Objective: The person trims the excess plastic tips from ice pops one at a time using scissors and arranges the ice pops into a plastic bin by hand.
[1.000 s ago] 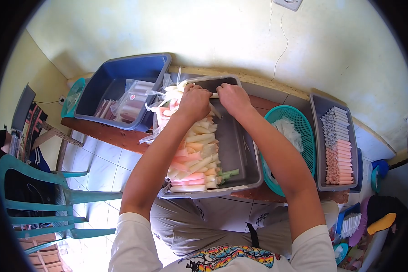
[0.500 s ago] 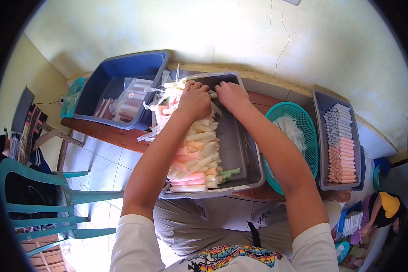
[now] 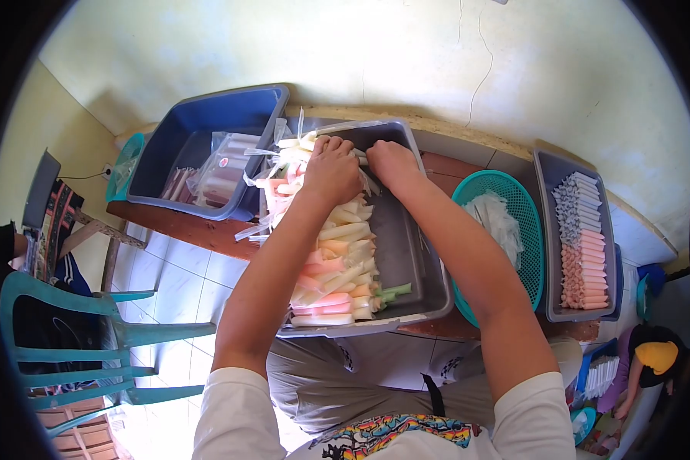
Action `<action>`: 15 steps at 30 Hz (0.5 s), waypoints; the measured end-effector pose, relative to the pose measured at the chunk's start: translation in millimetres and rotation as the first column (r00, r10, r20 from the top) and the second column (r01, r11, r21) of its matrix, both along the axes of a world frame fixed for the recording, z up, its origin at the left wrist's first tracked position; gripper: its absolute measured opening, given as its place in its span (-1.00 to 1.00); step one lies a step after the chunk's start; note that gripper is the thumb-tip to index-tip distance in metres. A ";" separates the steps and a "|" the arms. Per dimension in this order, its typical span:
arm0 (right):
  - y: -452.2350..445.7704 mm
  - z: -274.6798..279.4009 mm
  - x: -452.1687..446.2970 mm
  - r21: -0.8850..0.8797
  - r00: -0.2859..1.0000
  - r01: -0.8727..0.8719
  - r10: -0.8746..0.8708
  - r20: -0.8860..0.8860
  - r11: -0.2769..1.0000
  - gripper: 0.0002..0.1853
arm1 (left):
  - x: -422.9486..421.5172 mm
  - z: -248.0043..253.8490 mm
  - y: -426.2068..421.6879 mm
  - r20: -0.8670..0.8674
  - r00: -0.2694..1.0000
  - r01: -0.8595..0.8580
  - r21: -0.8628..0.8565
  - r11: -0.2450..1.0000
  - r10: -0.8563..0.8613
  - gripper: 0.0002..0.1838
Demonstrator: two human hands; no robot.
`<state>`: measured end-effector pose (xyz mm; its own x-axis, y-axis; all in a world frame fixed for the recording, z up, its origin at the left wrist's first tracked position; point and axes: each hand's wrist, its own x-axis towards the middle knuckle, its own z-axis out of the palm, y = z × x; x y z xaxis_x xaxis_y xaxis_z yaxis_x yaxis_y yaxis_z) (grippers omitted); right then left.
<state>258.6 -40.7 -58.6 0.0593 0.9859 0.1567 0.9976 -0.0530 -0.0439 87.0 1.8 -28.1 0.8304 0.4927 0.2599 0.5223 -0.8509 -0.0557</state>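
A grey tub (image 3: pixel 437 295) in front of me holds a heap of ice pops (image 3: pixel 345 238), slim plastic tubes in pale yellow, orange and pink, with a few green ones near the front. At the tub's far end my left hand (image 3: pixel 334 169) curls over a pale ice pop on top of the heap. My right hand (image 3: pixel 392 162) is closed just to its right, its fingertips at the pop's other end. The fingers partly hide this pop. Loose clear plastic ends stick up along the heap's left side.
Left stands a blue tub (image 3: pixel 161 146) with bagged dark pops. To the right are a green basket (image 3: pixel 537 253) with clear plastic bags and a grey tub (image 3: pixel 548 307) of neatly stacked pops. A green chair (image 3: pixel 123 334) stands at lower left; another person (image 3: pixel 655 360) is at far right.
The view has shifted slightly, so the tubs appear a little to the right. Both hands stay at the tub's far end, with the right one slightly lower in view.
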 end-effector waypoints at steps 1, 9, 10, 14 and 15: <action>-0.3 -0.5 -0.5 0.004 0.999 0.021 -0.021 -0.046 1.000 -0.74 | -0.5 -1.4 -0.1 0.026 1.000 0.006 0.018 1.000 -0.007 -0.67; -5.8 8.7 -9.2 0.025 0.974 0.110 -0.103 -0.200 0.994 -0.75 | -0.8 0.8 -0.6 -0.018 1.000 -0.013 0.029 0.999 0.014 -0.67; -5.5 8.7 -9.3 0.017 0.976 0.108 -0.103 -0.190 0.994 -0.75 | -1.0 0.9 -0.4 -0.020 1.000 -0.012 0.034 0.999 0.013 -0.68; -4.5 10.6 -8.2 0.000 0.984 0.091 -0.090 -0.151 0.996 -0.75 | -0.5 2.0 -2.8 0.013 1.000 -0.013 0.000 1.000 0.013 -0.66; -4.0 9.9 -7.9 0.001 0.984 0.091 -0.090 -0.151 0.996 -0.75 | -0.6 0.4 -1.8 0.013 1.000 -0.013 0.001 1.000 0.013 -0.66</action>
